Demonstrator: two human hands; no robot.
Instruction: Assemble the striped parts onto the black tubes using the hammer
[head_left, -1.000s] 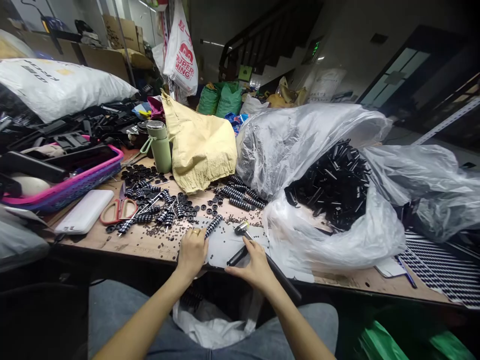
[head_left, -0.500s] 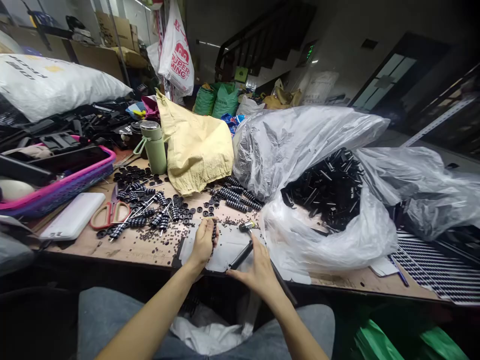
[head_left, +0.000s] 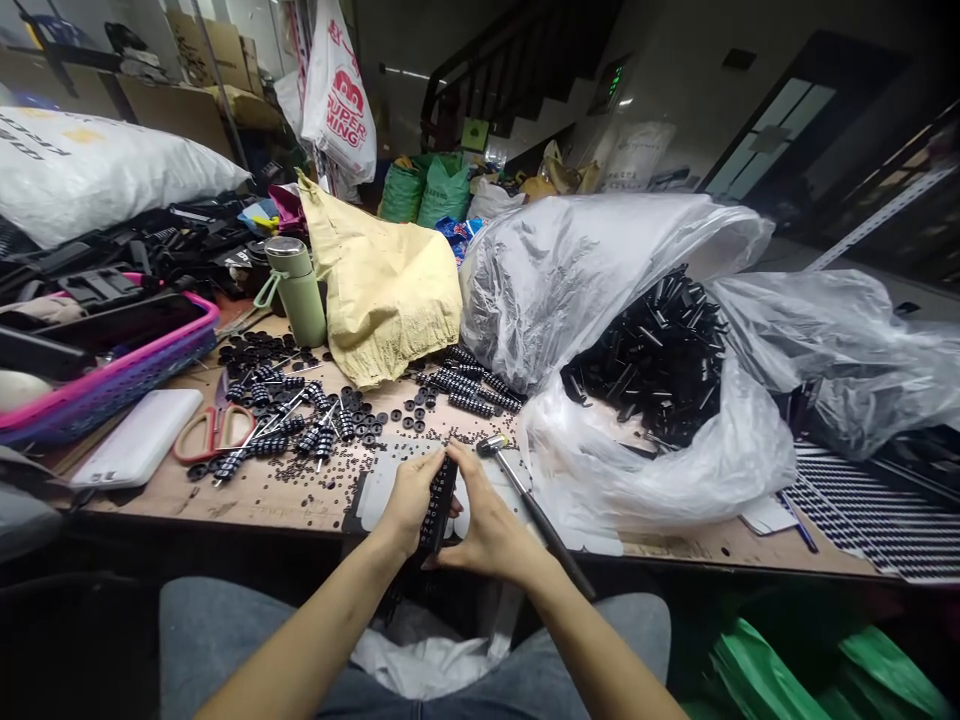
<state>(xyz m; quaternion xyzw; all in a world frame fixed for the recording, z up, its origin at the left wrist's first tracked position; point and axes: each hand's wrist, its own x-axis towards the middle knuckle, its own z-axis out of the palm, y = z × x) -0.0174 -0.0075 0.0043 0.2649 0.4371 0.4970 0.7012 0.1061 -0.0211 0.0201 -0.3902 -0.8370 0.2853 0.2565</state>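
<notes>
A long black piece [head_left: 439, 505] with rows of small white marks is held between the two hands, at the left of the hammer [head_left: 538, 515] and near it. The left hand [head_left: 409, 500] is pressed around one side of this piece, with the thumb close to its upper end. The right hand [head_left: 484, 525] pinches it from the other side, its thumb low and its fingers near the top; some fingers are hidden, so I cannot tell their exact contact.

The hammer lies with its head on a pale sheet [head_left: 386, 462], and its handle slants toward the person. Well to the left of the hammer are black rollers on metal rods [head_left: 304, 420] and scissors [head_left: 217, 430]. Behind the hammer stands a yellow sack [head_left: 390, 300]; to its right, a clear plastic bag [head_left: 660, 490] holds many black parts [head_left: 660, 370].
</notes>
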